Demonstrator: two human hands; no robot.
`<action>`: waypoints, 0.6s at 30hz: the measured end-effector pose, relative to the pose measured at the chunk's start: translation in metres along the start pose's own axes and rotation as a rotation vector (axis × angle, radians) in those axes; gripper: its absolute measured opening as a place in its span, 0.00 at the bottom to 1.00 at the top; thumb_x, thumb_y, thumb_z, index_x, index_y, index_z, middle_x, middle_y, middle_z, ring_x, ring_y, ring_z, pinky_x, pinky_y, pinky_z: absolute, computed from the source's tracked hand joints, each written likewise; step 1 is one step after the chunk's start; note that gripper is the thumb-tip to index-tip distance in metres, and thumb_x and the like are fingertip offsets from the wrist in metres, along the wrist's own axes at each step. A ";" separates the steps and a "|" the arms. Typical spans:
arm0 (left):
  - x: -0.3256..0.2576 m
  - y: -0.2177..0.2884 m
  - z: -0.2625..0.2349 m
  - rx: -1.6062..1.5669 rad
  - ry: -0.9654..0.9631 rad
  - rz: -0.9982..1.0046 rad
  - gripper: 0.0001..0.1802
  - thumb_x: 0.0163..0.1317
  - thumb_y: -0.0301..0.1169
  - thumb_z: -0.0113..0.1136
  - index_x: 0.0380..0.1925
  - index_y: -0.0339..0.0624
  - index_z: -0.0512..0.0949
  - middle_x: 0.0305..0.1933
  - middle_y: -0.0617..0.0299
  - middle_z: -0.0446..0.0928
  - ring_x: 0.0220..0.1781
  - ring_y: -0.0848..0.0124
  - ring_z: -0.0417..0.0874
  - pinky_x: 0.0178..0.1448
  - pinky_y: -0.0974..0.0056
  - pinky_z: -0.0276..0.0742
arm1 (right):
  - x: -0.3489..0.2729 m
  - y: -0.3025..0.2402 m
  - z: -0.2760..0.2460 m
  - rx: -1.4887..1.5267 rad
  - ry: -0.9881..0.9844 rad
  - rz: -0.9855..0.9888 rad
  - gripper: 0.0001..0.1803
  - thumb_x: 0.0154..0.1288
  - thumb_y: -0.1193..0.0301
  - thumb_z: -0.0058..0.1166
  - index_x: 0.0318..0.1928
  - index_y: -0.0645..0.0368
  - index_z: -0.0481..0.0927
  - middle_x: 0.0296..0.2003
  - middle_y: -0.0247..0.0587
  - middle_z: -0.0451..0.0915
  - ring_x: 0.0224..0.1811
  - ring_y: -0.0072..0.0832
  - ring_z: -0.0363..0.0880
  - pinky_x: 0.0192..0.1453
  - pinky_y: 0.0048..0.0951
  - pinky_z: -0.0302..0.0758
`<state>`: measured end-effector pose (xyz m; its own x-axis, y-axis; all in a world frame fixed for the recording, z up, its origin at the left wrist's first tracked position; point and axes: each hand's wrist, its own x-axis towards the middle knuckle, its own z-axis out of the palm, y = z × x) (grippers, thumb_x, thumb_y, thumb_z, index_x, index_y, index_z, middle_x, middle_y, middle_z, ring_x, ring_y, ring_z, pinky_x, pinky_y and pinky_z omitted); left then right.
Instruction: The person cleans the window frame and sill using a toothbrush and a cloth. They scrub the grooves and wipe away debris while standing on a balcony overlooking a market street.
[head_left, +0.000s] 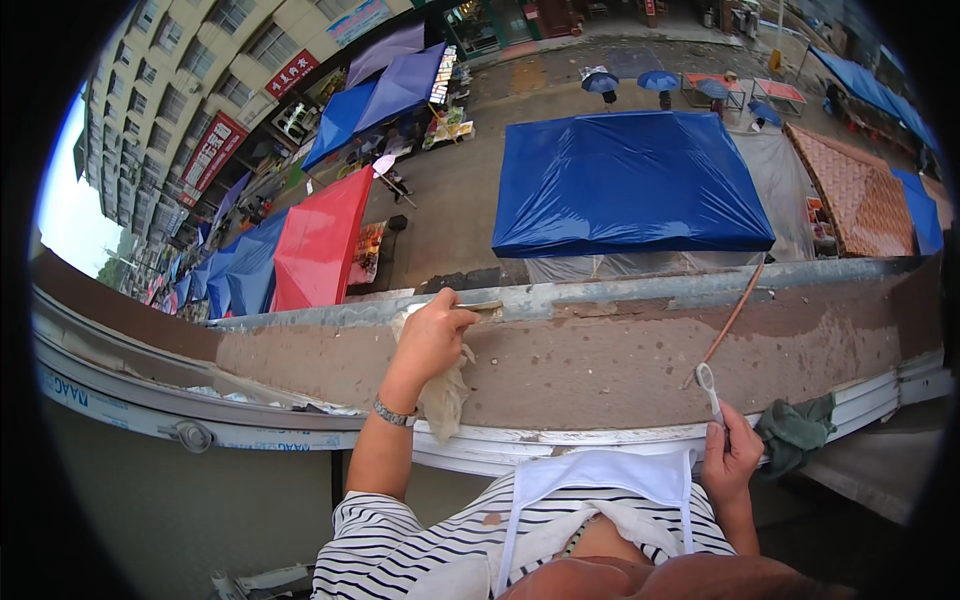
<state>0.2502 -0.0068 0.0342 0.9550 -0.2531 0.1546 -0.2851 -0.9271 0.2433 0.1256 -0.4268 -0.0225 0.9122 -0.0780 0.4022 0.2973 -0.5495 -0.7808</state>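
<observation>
My left hand point(432, 338) reaches out over the window ledge point(600, 355), its fingers closed round a thin pale stick-like piece point(486, 306) that points right along the outer rim. Beneath that hand hangs a crumpled, pale translucent plastic bag point(446, 398); whether the fingers grip it too is hard to see. Close to the window frame, my right hand point(732, 448) is closed on a small whitish spoon-shaped tool point(707, 382), its oval head upward. That head is near the lower end of a thin reddish-brown rod point(735, 315) lying slantwise across the ledge.
A dark green cloth point(797, 434) lies on the white window frame point(480, 450) beside my right hand. The ledge ends at a worn grey rim point(590, 293) above a street. Below stand a blue canopy point(630, 180), a red canopy point(318, 245) and people with umbrellas point(658, 80).
</observation>
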 end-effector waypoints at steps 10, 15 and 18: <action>0.006 0.002 -0.003 -0.003 0.013 -0.007 0.15 0.54 0.18 0.61 0.37 0.47 0.90 0.43 0.55 0.80 0.39 0.52 0.85 0.43 0.53 0.81 | 0.000 0.001 0.000 0.012 0.001 0.002 0.16 0.62 0.80 0.58 0.50 0.71 0.83 0.29 0.51 0.82 0.27 0.39 0.81 0.34 0.33 0.75; 0.010 0.001 -0.001 0.002 0.015 0.010 0.14 0.54 0.18 0.62 0.37 0.46 0.90 0.44 0.55 0.80 0.39 0.52 0.85 0.42 0.53 0.81 | 0.000 0.002 0.000 -0.007 0.010 0.005 0.15 0.62 0.80 0.58 0.50 0.70 0.83 0.27 0.49 0.80 0.25 0.38 0.79 0.32 0.33 0.73; 0.010 0.001 -0.002 0.008 0.011 0.012 0.14 0.54 0.18 0.62 0.37 0.46 0.90 0.44 0.55 0.80 0.39 0.52 0.85 0.42 0.53 0.81 | 0.001 0.000 0.001 0.000 0.014 0.000 0.15 0.62 0.80 0.58 0.50 0.70 0.83 0.26 0.48 0.79 0.24 0.37 0.78 0.31 0.33 0.72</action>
<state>0.2589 -0.0096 0.0380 0.9506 -0.2609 0.1679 -0.2955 -0.9263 0.2337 0.1272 -0.4260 -0.0225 0.9083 -0.0896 0.4087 0.2973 -0.5491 -0.7811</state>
